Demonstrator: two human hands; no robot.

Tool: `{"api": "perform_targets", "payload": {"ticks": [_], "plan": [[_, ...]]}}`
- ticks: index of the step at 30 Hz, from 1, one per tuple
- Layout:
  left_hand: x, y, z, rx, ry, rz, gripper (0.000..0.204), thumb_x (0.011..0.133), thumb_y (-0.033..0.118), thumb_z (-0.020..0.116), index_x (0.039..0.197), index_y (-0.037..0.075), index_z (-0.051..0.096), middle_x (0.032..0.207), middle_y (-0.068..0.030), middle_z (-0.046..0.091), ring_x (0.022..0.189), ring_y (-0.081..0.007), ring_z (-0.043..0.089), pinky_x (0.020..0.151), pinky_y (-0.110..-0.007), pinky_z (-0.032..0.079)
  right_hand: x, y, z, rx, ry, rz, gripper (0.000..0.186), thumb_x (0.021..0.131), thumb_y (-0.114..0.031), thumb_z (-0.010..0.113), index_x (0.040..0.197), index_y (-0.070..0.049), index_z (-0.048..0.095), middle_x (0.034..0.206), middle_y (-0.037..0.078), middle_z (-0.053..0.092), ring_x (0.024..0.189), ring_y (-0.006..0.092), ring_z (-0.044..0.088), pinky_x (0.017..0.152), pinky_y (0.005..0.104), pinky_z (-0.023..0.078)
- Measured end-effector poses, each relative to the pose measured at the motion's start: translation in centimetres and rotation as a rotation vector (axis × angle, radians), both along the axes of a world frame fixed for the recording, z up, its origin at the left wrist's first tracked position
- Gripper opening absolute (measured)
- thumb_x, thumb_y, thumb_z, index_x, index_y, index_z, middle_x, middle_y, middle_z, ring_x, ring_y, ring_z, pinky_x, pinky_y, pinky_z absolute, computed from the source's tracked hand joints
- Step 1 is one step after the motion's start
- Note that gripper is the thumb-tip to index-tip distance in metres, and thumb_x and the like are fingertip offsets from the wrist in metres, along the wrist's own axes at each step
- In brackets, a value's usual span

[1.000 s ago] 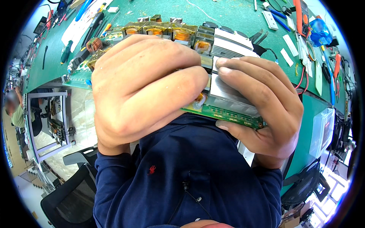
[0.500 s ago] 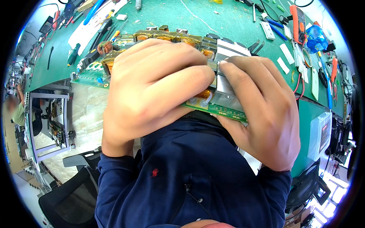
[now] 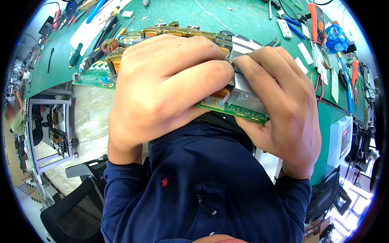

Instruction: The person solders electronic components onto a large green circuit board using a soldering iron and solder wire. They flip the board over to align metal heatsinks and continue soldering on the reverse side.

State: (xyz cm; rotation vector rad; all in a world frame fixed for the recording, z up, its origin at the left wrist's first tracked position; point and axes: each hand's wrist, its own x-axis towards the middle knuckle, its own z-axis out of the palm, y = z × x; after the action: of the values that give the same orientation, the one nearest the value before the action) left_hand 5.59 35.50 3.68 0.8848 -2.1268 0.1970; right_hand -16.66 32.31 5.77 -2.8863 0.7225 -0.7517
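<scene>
Both hands grip a long green circuit board (image 3: 247, 113) at the bench's near edge. It carries yellow-taped transformers, a copper-wound ring coil (image 3: 109, 45) and a silvery metal heat sink (image 3: 245, 86). My left hand (image 3: 162, 81) is wrapped over the board's middle, its fingertips among the parts beside the heat sink. My right hand (image 3: 279, 105) clasps the right end, fingers on top of the heat sink and thumb under the near edge. The fingertips of the two hands almost meet. Much of the board's middle is hidden under my left hand.
On the green bench (image 3: 170, 12) lie a green-handled screwdriver (image 3: 75, 55), an orange multimeter (image 3: 317, 23), blue-handled pliers (image 3: 298, 29), white strips and a blue plastic packet (image 3: 336, 38). A clear plastic box (image 3: 339, 139) stands at right. A black chair (image 3: 75, 210) is at lower left; a person (image 3: 15, 117) sits far left.
The board has tilted slightly, its right end shifting a little to the right. My left fingers have moved a little up and right; both hands keep their grip.
</scene>
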Motion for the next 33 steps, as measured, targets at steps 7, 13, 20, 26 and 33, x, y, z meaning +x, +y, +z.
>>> {"api": "perform_targets", "payload": {"ticks": [7, 13, 20, 26, 33], "plan": [[-0.04, 0.13, -0.17, -0.009, -0.006, 0.013, 0.040, 0.057, 0.027, 0.084, 0.085, 0.002, 0.071, 0.090, -0.0131, 0.073, 0.077, -0.0288, 0.071, 0.068, -0.034, 0.056, -0.01, -0.27, -0.05, -0.003, 0.005, 0.024, 0.060, 0.058, -0.012, 0.079, 0.113, 0.006, 0.065, 0.107, 0.019, 0.062, 0.095, 0.0403, 0.062, 0.084, 0.0468, 0.051], [0.04, -0.10, -0.42, -0.052, -0.002, 0.004, 0.040, 0.056, 0.026, 0.084, 0.085, 0.002, 0.071, 0.089, -0.0123, 0.073, 0.075, -0.0273, 0.071, 0.066, -0.032, 0.055, -0.03, -0.11, 0.09, 0.024, 0.015, 0.014, 0.059, 0.058, -0.012, 0.079, 0.112, 0.006, 0.065, 0.107, 0.019, 0.063, 0.095, 0.0406, 0.062, 0.084, 0.0464, 0.052], [0.18, -0.06, -0.69, -0.047, -0.003, -0.005, 0.041, 0.056, 0.026, 0.084, 0.085, 0.001, 0.070, 0.088, -0.0122, 0.072, 0.074, -0.0270, 0.070, 0.065, -0.032, 0.054, -0.06, -0.19, 0.00, -0.002, 0.023, 0.041, 0.059, 0.059, -0.014, 0.079, 0.112, 0.007, 0.066, 0.107, 0.019, 0.064, 0.095, 0.0403, 0.063, 0.084, 0.0462, 0.052], [0.07, -0.05, -0.74, -0.047, 0.004, 0.005, 0.041, 0.057, 0.028, 0.084, 0.086, 0.001, 0.070, 0.087, -0.0121, 0.072, 0.074, -0.0273, 0.070, 0.065, -0.032, 0.054, -0.14, -0.12, -0.15, 0.019, 0.005, 0.019, 0.058, 0.059, -0.015, 0.080, 0.111, 0.007, 0.067, 0.106, 0.019, 0.064, 0.094, 0.0394, 0.064, 0.082, 0.0456, 0.052], [-0.11, 0.04, -0.63, -0.017, 0.010, 0.014, 0.041, 0.057, 0.027, 0.084, 0.086, 0.001, 0.070, 0.088, -0.0126, 0.072, 0.075, -0.0277, 0.070, 0.066, -0.033, 0.055, -0.19, -0.18, -0.16, 0.005, 0.009, 0.021, 0.058, 0.059, -0.016, 0.081, 0.111, 0.006, 0.067, 0.106, 0.017, 0.065, 0.094, 0.0381, 0.064, 0.080, 0.0446, 0.053]]}}
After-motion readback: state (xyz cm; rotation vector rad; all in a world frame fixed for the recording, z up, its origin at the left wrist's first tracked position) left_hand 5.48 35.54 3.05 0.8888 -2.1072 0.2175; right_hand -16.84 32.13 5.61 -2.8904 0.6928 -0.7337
